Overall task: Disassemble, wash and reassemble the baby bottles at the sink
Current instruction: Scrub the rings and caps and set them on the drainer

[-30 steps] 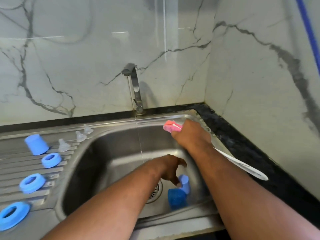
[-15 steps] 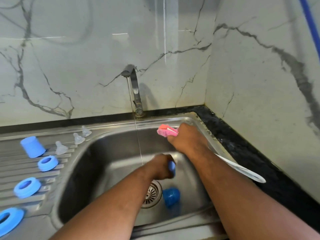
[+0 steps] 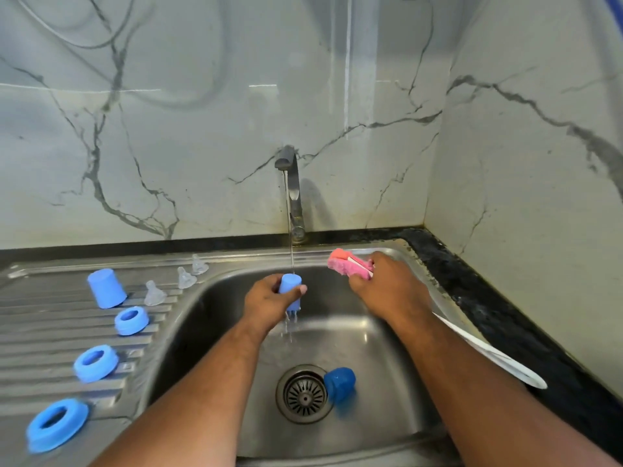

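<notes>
Blue cap [image 3: 290, 288]: lifted off the sink [image 3: 377, 345] floor, now under the tap stream [image 3: 290, 244], gripped by left hand [image 3: 269, 303]; rinse likely begun. Right hand [image 3: 387, 288]: closed around pink brush [image 3: 347, 266], far right. Second cap [image 3: 339, 382]: beside drain [image 3: 303, 394].

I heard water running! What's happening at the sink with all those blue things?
A person is washing baby bottle parts. The left hand holds a light blue plastic cap under the stream from the metal tap, while the right hand grips a pink sponge brush. A darker blue cap lies in the steel sink beside the drain. Another blue cap, three blue rings and three clear teats sit on the drainboard.
</notes>
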A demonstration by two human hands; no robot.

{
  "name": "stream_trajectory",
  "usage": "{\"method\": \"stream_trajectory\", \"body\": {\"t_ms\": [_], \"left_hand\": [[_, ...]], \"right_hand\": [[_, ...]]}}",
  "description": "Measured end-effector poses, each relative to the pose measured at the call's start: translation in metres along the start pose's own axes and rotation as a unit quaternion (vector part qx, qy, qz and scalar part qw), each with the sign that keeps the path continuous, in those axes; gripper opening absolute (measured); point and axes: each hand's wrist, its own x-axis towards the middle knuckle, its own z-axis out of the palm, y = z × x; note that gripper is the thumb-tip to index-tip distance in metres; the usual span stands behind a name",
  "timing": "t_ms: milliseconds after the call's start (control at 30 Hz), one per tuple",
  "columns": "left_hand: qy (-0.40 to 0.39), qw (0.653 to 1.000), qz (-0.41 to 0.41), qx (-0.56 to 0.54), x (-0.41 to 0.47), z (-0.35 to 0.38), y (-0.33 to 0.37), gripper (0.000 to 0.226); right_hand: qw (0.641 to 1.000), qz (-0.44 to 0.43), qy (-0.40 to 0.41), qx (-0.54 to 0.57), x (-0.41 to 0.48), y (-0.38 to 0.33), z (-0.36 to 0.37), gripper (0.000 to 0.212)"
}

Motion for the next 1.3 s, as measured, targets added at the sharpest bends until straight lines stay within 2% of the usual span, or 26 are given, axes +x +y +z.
{"method": "stream_trajectory", "body": {"t_ms": [133,200,333,433,600,767,867,1033,1200,1300], "left_hand": [[-0.007,0.993,-0.016,-0.113,-0.014,-0.009,0.027,0.043],[-0.024,0.99,-0.007,-0.137,-0.026,-0.015,0.04,0.044],[-0.058,0.992,0.054,-0.096,-0.052,-0.043,0.044,0.045],[-0.098,0.993,0.063,-0.021,-0.064,-0.062,0.027,0.049],[-0.111,0.992,0.063,0.012,-0.072,-0.071,0.011,0.053],[-0.175,0.972,0.106,-0.117,-0.069,-0.065,0.027,0.047],[-0.216,0.955,0.131,-0.157,-0.071,-0.061,0.032,0.039],[-0.22,0.954,0.13,-0.159,-0.067,-0.056,0.03,0.041],[-0.213,0.954,0.134,-0.163,-0.063,-0.057,0.025,0.051],[-0.204,0.956,0.121,-0.171,-0.062,-0.055,0.023,0.059]], "right_hand": [[0.996,-0.052,0.073,0.002,-0.008,-0.013,-0.015,0.031],[0.992,-0.085,0.095,0.014,-0.012,-0.02,-0.02,0.031],[0.985,-0.145,0.088,0.043,-0.021,-0.033,-0.024,0.033],[0.978,-0.186,0.074,0.062,-0.028,-0.04,-0.019,0.035],[0.961,-0.259,0.04,0.084,-0.039,-0.046,-0.008,0.058],[0.96,-0.271,0.023,0.068,-0.033,-0.043,0.002,0.054],[0.952,-0.281,0.023,0.123,-0.031,-0.044,0.007,0.046],[0.961,-0.247,0.052,0.113,-0.022,-0.038,0.012,0.043],[0.945,-0.293,0.027,0.142,-0.03,-0.045,0.01,0.041],[0.959,-0.245,0.056,0.128,-0.023,-0.042,0.01,0.041]]}}
